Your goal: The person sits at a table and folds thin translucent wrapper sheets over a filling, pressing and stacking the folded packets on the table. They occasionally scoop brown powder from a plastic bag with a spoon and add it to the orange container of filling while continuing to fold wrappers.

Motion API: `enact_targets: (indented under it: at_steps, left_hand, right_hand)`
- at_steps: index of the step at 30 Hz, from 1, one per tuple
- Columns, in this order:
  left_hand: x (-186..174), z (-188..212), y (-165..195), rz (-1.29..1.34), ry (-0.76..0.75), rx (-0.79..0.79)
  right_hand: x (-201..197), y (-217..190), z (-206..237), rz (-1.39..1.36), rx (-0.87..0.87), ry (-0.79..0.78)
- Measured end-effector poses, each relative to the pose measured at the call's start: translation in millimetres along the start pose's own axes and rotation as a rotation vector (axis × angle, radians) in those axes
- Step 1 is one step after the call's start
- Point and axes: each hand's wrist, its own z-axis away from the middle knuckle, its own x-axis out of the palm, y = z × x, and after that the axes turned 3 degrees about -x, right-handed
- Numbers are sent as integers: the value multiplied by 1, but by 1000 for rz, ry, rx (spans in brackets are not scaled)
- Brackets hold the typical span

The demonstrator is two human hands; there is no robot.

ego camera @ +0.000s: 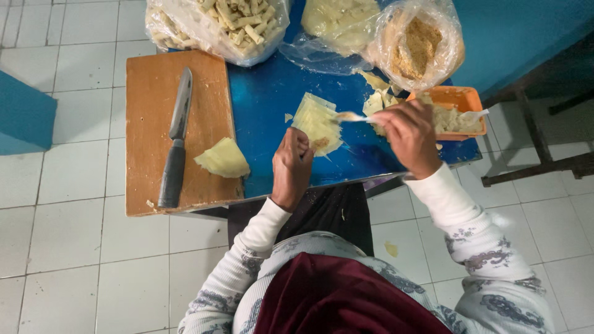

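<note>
Pale wrapper (317,120) on the blue table (266,93), being filled.
Left hand (292,162) is clenched, knuckles pinning the wrapper's near corner beside a small dab of filling (320,144). Right hand (408,133) grips a spoon (351,116) whose tip hovers over the wrapper's far edge, just in front of the orange tray (461,99). The filling step appears underway; folding would call for freeing both hands.

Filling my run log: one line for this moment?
left hand: pressing wrapper sheet | right hand: holding spoon | knife: on board
</note>
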Motion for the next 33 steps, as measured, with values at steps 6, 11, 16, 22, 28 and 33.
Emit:
enact_targets:
  at_steps: [6,11,16,22,28,33]
  left_hand:
    - [-4,3,2,-22,-71,45]
    - [-4,5,4,-79,-122,71]
    - [-8,4,6,-137,-152,82]
    - [-10,6,10,-164,-156,111]
    - [-9,6,9,-193,-176,135]
    - [-7,5,6,-194,-189,140]
  right_hand:
    - [-33,59,-15,311,184,130]
    - [-9,68,-42,469,107,151]
    - [28,-10,-13,-43,93,-74]
    - [44,-49,5,-165,225,-155]
    - [46,-60,7,-256,289,-101]
    - [43,-68,2,-429,355,-98]
